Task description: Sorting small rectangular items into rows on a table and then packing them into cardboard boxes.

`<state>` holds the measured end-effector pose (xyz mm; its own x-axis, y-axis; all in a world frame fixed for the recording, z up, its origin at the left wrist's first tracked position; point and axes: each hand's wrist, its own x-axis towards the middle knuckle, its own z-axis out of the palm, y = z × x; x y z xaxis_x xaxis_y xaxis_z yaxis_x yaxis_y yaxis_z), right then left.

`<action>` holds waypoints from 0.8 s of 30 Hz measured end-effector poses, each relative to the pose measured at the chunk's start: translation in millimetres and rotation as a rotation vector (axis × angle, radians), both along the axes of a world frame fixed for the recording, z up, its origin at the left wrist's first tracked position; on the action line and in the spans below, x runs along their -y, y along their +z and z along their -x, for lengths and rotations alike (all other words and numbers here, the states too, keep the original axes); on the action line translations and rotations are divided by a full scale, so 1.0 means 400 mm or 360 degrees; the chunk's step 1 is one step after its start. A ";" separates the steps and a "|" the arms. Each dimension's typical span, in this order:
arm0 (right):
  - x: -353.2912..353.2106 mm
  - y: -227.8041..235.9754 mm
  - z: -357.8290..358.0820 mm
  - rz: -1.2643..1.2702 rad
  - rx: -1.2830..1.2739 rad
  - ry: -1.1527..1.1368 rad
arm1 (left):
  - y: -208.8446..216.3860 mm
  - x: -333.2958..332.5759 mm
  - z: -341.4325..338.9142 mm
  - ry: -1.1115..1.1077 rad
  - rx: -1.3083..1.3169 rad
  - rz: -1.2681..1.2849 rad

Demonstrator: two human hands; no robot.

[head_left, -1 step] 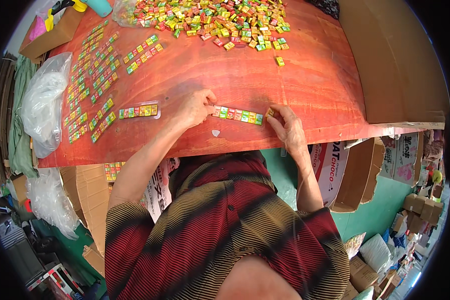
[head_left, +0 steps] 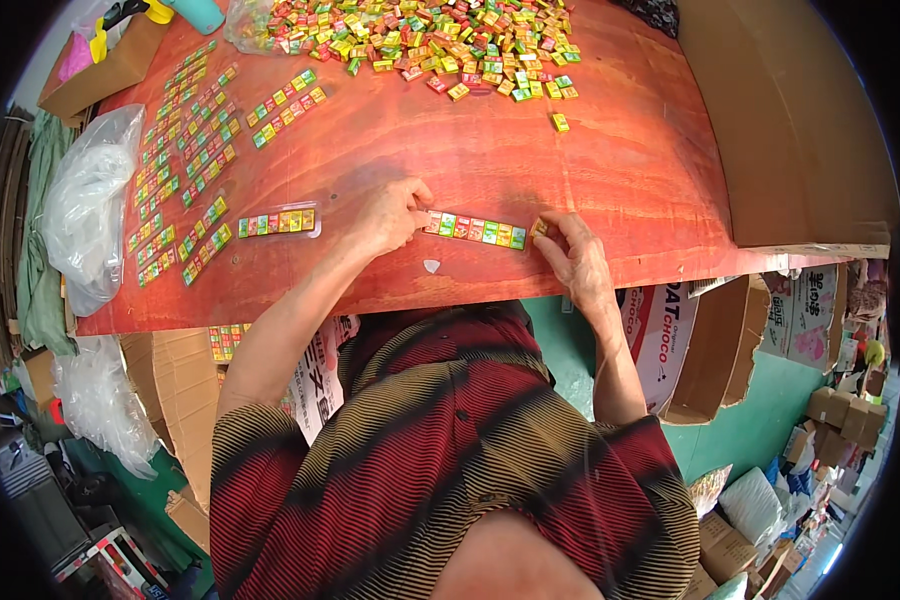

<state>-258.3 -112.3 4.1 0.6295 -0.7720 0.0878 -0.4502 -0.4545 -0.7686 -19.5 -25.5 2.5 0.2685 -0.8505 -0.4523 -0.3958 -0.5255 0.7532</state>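
- One small yellowish box [head_left: 540, 227] is in the right grip [head_left: 578, 258], pinched between thumb and fingers; whether it touches the surface under it cannot be told.
- A row of small boxes [head_left: 475, 230], red, green, white and yellow, lies between the two grips; its right end is near the pinched box, with a gap between them.
- The left grip [head_left: 392, 218] is at the row's other end, fingers bent down toward it; whether they press on the end box or only rest beside it cannot be told.
- A small white scrap [head_left: 431, 266] lies just on the person's side of the row, between the grips.
- Left of the left grip, a clear tray [head_left: 317, 232] carries another short row of boxes.
- Farther left and beyond that grip, many box rows [head_left: 209, 174] lie slanted, with a clear plastic bag [head_left: 95, 205] past them.
- Beyond the right grip, a lone yellow box [head_left: 560, 122] lies apart from a big loose heap [head_left: 450, 45] of boxes.
- The red bench [head_left: 490, 150] lies under all of these.
- Well to the right of the right grip stands a tall cardboard panel [head_left: 800, 120].
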 end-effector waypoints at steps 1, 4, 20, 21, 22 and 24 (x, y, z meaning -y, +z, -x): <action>-0.004 0.003 0.000 0.0067 -0.0031 0.0037 | 0.002 -0.001 -0.001 0.0030 -0.0026 0.0010; -0.012 0.032 -0.007 0.0089 -0.0079 0.0074 | 0.003 -0.011 -0.004 0.0136 -0.0091 0.0031; -0.085 -0.005 -0.201 0.0571 0.0024 0.0585 | -0.014 -0.255 -0.003 0.0521 0.0141 0.0358; -0.101 -0.001 -0.227 0.0473 0.0120 0.0693 | -0.005 -0.282 -0.018 0.0617 0.0037 0.0335; -0.113 0.010 -0.265 0.0481 0.0203 0.0760 | 0.002 -0.308 -0.033 0.0711 -0.0067 0.0312; -0.132 0.024 -0.366 0.0485 0.0324 0.0871 | 0.013 -0.354 -0.066 0.0884 -0.0138 0.0258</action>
